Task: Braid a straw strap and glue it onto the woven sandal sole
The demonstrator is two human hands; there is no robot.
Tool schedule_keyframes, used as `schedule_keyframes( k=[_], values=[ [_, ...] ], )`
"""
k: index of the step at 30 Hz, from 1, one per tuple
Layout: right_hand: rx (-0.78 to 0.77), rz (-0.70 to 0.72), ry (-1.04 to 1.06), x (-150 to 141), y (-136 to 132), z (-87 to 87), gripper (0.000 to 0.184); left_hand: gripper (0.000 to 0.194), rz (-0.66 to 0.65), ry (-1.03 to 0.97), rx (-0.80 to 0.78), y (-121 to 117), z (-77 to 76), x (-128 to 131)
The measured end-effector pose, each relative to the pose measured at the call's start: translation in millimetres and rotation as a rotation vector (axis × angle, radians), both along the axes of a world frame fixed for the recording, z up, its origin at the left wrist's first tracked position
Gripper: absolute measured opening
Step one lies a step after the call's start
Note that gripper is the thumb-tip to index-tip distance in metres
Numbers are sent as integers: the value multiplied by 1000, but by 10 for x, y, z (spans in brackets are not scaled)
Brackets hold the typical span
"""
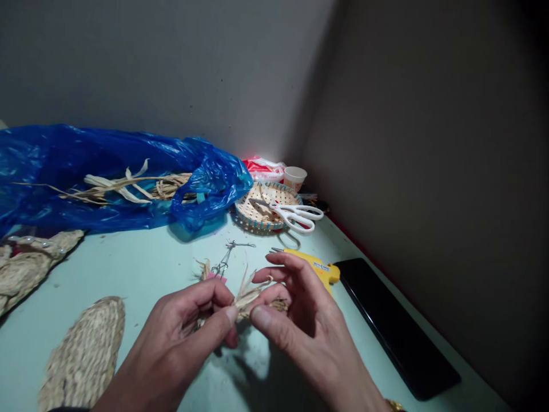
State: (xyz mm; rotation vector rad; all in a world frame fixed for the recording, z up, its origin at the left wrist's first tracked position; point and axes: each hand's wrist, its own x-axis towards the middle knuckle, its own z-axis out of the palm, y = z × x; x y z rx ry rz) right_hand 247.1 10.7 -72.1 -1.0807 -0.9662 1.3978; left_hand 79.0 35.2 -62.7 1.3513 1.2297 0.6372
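Note:
My left hand (197, 323) is closed, its thumb and forefinger pinching a braid of dried plant strips (246, 297), which look like corn husk. Loose pale ends stick up from the braid between my hands. My right hand (295, 309) curls around the other end of it, thumb and a finger against the strips, upper fingers raised and bent. Part of the braid is hidden in both palms. Just beyond my hands lie a small bundle of thin wire (223, 266) and a yellow glue gun (323, 269), partly covered by my right hand.
A woven sole (86, 349) lies at the left, near a woven slipper (30, 269) with beads. Behind are a blue plastic bag (120, 143) holding dried strips (128, 186), a basket (257, 223) with white-handled scissors (298, 214), and a paper cup (295, 177). A black phone (394, 326) lies right.

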Motion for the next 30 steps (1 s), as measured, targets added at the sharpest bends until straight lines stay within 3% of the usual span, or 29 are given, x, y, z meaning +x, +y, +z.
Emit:
schedule_keyframes(
  k=[10,12,19,26,30],
  values=[
    [-127,142,301,65,62,5,23,28,56,101,157,-34,31,47],
    [-143,144,271,64,71,5,16,28,53,124,218,-26,32,46],
    [-54,277,137,82,94,79,26,24,26,202,324,-21,-4,-13],
    [50,225,-195,72,78,109,16,20,7,244,442,-54,27,-3],
    [76,203,-123,50,67,92,17,19,35,288,636,-89,41,27]
  ],
)
